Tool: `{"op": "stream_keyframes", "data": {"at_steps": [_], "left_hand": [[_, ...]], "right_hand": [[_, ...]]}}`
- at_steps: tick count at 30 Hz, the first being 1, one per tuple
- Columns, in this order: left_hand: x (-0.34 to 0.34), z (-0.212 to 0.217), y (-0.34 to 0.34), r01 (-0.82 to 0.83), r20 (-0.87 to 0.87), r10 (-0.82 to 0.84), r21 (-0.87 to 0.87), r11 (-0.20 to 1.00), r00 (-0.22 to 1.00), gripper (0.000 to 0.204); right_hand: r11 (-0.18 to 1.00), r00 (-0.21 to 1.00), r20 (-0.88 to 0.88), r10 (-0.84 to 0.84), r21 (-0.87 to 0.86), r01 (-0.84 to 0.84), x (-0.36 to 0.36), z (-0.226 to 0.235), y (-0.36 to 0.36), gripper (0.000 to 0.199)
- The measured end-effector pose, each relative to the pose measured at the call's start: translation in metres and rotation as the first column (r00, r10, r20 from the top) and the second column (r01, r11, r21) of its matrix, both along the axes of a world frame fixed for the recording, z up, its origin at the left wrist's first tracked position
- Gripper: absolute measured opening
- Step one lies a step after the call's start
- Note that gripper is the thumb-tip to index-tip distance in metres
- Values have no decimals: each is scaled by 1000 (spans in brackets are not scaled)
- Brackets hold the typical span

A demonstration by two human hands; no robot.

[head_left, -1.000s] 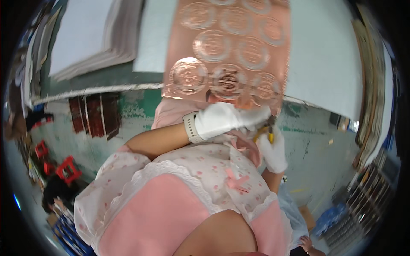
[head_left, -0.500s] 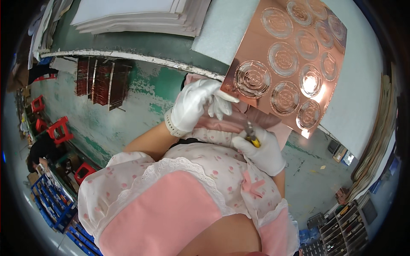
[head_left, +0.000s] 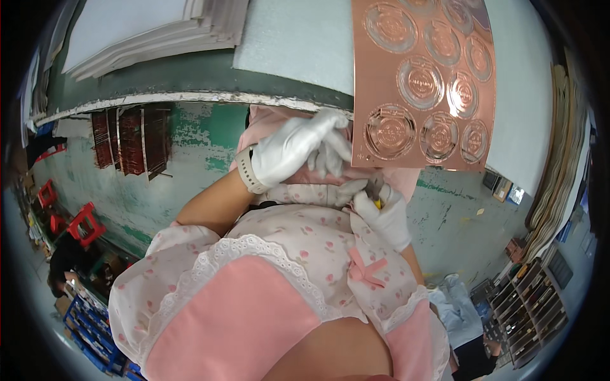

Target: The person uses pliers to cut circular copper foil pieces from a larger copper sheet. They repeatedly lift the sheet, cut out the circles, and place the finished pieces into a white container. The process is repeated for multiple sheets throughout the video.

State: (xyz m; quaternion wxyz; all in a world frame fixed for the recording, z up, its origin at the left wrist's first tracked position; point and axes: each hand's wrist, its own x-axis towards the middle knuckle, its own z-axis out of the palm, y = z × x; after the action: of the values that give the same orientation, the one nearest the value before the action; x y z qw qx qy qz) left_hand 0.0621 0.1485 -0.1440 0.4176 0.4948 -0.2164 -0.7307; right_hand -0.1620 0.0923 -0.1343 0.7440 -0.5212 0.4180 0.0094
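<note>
A shiny copper-coloured sheet (head_left: 421, 162) with several raised round designs lies on the white-covered bench, its near edge overhanging the front. My left hand (head_left: 289, 152), in a white glove, is beside the sheet's left edge near its lower corner. Its fingers are bent loosely and stand apart, with nothing visible in them. White-gloved too, my right hand (head_left: 387, 219) is closed below the sheet around a small hand tool (head_left: 376, 188) with a metal end and a bit of yellow handle. The glove hides most of the tool, so its exact kind cannot be made out.
A stack of white sheets (head_left: 152, 38) lies at the bench's back left. The worn bench edge (head_left: 190, 98) runs in front of me. Brown layered sheets (head_left: 551, 165) stand at right. Red stools (head_left: 86, 223), a dark red rack (head_left: 131, 143) and other people are farther off.
The copper sheet has turned counterclockwise and now lies squarer to the bench edge. My right hand has drawn slightly nearer the left. A person has come into view at lower right.
</note>
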Motion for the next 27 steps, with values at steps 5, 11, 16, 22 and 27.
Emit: {"op": "stream_keyframes", "data": {"at_steps": [5,11,16,22,27], "left_hand": [[-19,-22,-3,178,632,430,-671,720,645,34],[-29,5,-11,13,520,215,-399,917,827,28],[-35,-3,-13,-122,395,372,-531,838,840,30],[-34,4,-11,-81,453,291,-429,900,842,31],[-28,15,-14,19,554,197,-359,933,809,33]], "right_hand": [[990,991,-40,127,-61,-129,15,1,3,40],[827,925,-156,348,-413,-381,23,17,-22,74],[833,917,-168,362,-384,-399,23,22,-28,73],[876,920,-166,355,-286,-389,25,23,-31,70],[863,928,-129,348,-342,-372,24,21,-31,67]]}}
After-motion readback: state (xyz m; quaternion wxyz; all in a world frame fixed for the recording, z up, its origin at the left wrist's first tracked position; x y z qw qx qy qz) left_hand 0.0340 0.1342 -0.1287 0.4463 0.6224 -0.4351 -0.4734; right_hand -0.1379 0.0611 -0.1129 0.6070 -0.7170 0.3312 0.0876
